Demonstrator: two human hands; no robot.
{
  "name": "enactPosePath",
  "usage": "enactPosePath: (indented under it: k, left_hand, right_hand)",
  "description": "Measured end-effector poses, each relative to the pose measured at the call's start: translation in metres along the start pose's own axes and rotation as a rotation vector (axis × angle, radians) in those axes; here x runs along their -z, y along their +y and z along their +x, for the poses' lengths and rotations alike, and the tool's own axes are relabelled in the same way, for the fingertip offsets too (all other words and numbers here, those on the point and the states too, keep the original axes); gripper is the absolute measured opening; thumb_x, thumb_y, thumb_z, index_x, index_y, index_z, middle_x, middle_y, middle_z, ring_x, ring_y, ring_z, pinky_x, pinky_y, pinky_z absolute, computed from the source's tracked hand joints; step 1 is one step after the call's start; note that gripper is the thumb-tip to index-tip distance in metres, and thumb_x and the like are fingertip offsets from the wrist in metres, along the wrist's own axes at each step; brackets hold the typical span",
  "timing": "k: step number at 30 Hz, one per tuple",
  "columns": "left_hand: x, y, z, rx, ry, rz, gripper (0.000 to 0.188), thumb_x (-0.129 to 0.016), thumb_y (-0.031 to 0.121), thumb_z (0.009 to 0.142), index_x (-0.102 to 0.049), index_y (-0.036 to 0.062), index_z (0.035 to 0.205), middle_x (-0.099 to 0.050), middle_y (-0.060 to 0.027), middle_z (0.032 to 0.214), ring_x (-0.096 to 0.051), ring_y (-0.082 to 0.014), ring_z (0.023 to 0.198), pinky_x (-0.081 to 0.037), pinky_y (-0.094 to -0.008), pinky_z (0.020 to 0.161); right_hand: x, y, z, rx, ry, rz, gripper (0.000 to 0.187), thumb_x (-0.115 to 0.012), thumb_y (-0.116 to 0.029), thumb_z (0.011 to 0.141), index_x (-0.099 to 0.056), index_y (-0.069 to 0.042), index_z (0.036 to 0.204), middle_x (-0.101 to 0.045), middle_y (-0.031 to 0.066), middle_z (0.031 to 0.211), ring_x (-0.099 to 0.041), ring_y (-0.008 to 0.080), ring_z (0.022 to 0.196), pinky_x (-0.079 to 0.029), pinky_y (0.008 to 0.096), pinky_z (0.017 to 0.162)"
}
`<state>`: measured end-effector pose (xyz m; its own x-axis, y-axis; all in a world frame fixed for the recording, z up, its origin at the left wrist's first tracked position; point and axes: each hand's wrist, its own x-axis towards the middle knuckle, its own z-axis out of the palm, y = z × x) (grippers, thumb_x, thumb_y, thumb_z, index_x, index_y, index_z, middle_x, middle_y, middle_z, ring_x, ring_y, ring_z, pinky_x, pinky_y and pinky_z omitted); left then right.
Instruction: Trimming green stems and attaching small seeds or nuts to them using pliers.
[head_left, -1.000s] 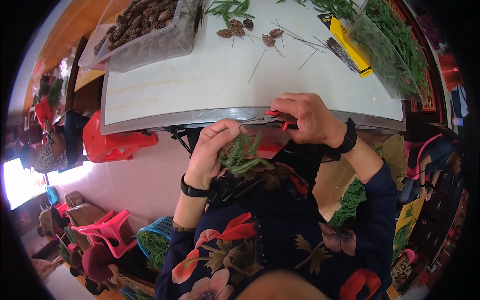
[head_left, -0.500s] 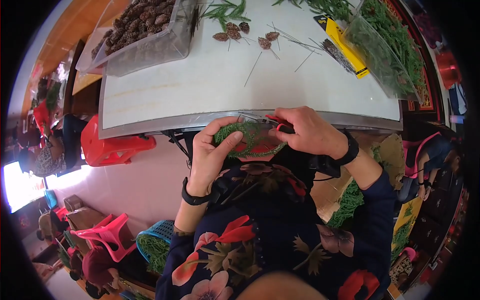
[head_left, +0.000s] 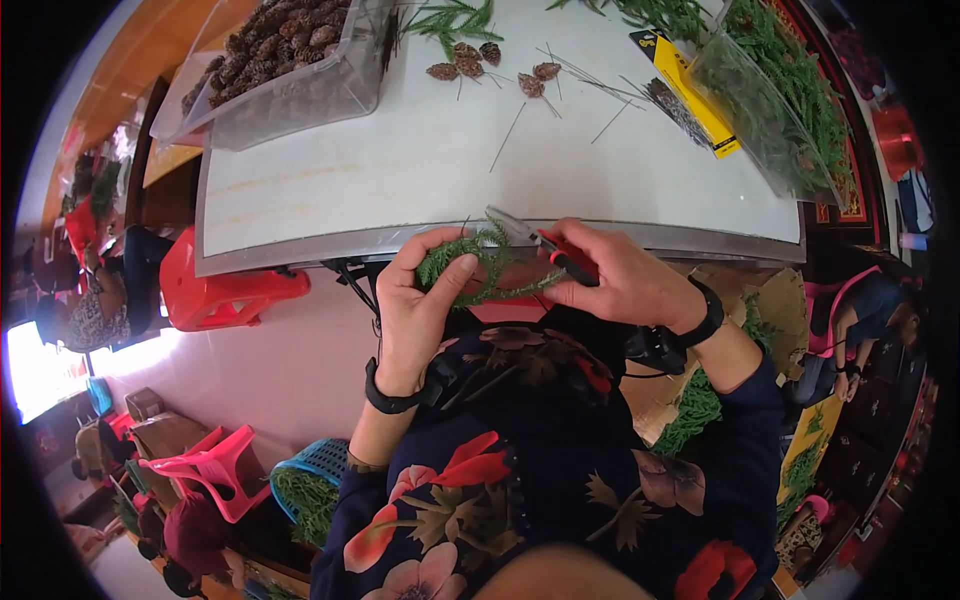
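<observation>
Between my hands, by the table's front edge, a ring of green artificial pine sprigs (head_left: 492, 268) is held. My left hand (head_left: 412, 305) pinches its left side between thumb and fingers. Closed round the red and black handles of a pair of long-nosed pliers (head_left: 570, 262) is my right hand (head_left: 642, 288). The pliers' metal jaws point up and left, just above the ring's right part, over the table edge. The ring's lower right end reaches the right thumb; whether that thumb grips it I cannot tell.
On the white table (head_left: 330, 190) lie several pine cones (head_left: 468, 62), loose wires (head_left: 507, 138) and a yellow package (head_left: 690, 95). A clear bin of pine cones (head_left: 235, 125) stands far left, a clear bin of greenery (head_left: 765, 130) far right. A red stool (head_left: 225, 285) is at the left.
My right hand has shifted slightly right and turned, so the pliers' jaws have swung upward, away from the ring. The left hand has tilted the greenery a little.
</observation>
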<state>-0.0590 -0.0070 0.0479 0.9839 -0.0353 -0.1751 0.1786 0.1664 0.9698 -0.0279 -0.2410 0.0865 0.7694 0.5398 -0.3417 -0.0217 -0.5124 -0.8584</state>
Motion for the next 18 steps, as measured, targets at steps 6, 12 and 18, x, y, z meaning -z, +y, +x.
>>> enactPosePath:
  k: [6, 12, 18]
  left_hand:
    - [-0.003, 0.001, 0.0, -0.073, 0.022, 0.108, 0.023, -0.065, 0.0, 0.089, -0.063, -0.0014, 0.113, -0.068, -0.0039, 0.087, -0.063, -0.0072, 0.074, -0.052, -0.0203, 0.069]
    - [-0.004, 0.0, -0.001, -0.064, 0.026, 0.112, 0.024, -0.066, 0.001, 0.089, -0.063, -0.0011, 0.112, -0.067, -0.0027, 0.087, -0.061, -0.006, 0.075, -0.051, -0.0201, 0.069]
    - [-0.003, -0.005, -0.002, -0.128, 0.027, 0.214, 0.024, -0.069, 0.002, 0.087, -0.064, -0.0011, 0.11, -0.067, -0.0017, 0.091, -0.06, -0.0072, 0.081, -0.049, -0.0211, 0.073]
  right_hand:
    - [-0.013, 0.012, 0.002, 0.133, 0.054, 0.055, 0.039, -0.072, -0.024, 0.084, -0.057, 0.002, 0.109, -0.063, 0.0176, 0.078, -0.058, 0.0277, 0.067, -0.046, 0.0352, 0.066]
    - [-0.016, 0.015, 0.004, 0.162, 0.028, 0.122, 0.039, -0.07, -0.027, 0.086, -0.058, 0.002, 0.109, -0.065, 0.0184, 0.083, -0.06, 0.0279, 0.07, -0.047, 0.0342, 0.068]
    - [-0.017, 0.013, 0.005, 0.157, 0.013, 0.155, 0.036, -0.069, -0.026, 0.088, -0.058, 0.002, 0.108, -0.066, 0.0187, 0.083, -0.061, 0.0275, 0.072, -0.048, 0.0342, 0.069]
